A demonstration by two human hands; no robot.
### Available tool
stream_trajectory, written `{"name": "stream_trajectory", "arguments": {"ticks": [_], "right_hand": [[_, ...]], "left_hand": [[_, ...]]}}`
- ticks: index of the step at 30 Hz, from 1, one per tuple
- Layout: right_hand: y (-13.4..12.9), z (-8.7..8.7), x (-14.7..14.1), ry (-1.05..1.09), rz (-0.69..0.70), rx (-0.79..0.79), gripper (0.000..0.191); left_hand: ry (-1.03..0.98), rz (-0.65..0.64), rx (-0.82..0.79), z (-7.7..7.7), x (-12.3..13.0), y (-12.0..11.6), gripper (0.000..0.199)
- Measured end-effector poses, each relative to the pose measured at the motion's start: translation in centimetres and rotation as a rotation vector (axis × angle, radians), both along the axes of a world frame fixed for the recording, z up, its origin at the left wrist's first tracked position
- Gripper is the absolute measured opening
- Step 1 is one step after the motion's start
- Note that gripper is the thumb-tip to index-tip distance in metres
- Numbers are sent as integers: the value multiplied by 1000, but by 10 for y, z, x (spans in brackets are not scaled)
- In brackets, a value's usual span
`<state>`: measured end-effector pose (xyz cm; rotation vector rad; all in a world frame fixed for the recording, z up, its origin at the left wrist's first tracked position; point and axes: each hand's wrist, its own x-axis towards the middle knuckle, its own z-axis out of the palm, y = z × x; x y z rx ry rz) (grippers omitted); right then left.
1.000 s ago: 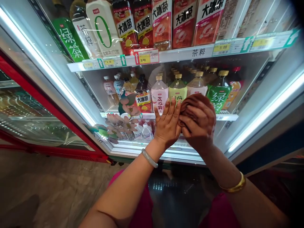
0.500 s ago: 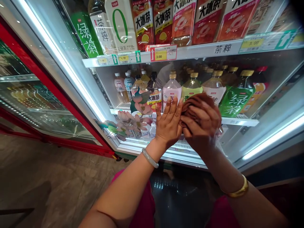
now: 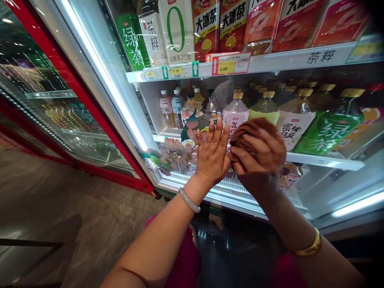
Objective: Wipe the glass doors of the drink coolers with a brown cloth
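My left hand (image 3: 211, 155) is stretched out flat with its fingers apart, seemingly against the clear glass front of a drinks fridge. A pale ring-shaped bangle (image 3: 189, 200) circles that wrist. Right beside it, my right hand (image 3: 261, 154) is wrapped around a bunched brown cloth (image 3: 250, 130), held up to the same glass. Left of my left hand, a flower decal (image 3: 177, 154) with pink petals and green leaves appears on the glass. Behind the hands stand drink bottles, among them a pink-labelled bottle (image 3: 235, 116) and a green-labelled bottle (image 3: 337, 128).
A shelf edge with price tags (image 3: 231, 66) runs above, carrying several cartons and bottles. To the left is a red-framed fridge (image 3: 99, 128) with stocked shelves. Brown floor (image 3: 111, 224) lies below it. A bright light strip (image 3: 105, 80) runs down the fridge's left side.
The view has shifted, so the shelves and bottles sit differently in the picture. Both hands keep nearly the same pose, the right still gripping the cloth.
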<state>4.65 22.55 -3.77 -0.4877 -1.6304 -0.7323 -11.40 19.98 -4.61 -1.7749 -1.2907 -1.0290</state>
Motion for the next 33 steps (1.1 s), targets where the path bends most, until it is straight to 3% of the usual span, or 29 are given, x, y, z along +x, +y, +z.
{"name": "stream_trajectory", "arguments": {"ticks": [4, 10, 17, 22, 24, 27, 30, 33], "right_hand": [[2, -1, -2, -80, 18, -3, 30], [14, 14, 12, 133, 58, 16, 35], [-5, -10, -23, -159, 73, -38, 34], [12, 2, -1, -122, 188, -65, 66], [25, 12, 12, -59, 134, 23, 76], [34, 20, 13, 46, 29, 111, 72], [23, 11, -6, 45, -14, 44, 64], [5, -4, -25, -177, 6, 2, 63]], "left_hand": [[-8, 56, 18, 5, -13, -2, 82], [-83, 118, 29, 13, -33, -3, 83], [-55, 109, -17, 10, -46, -2, 76], [-17, 130, 24, 13, -50, -1, 63], [-1, 131, 55, 17, -53, 0, 63], [-1, 131, 87, 21, -56, 2, 63], [-22, 157, 90, 21, -57, 7, 60], [-33, 195, 125, 18, -54, 13, 58]]}}
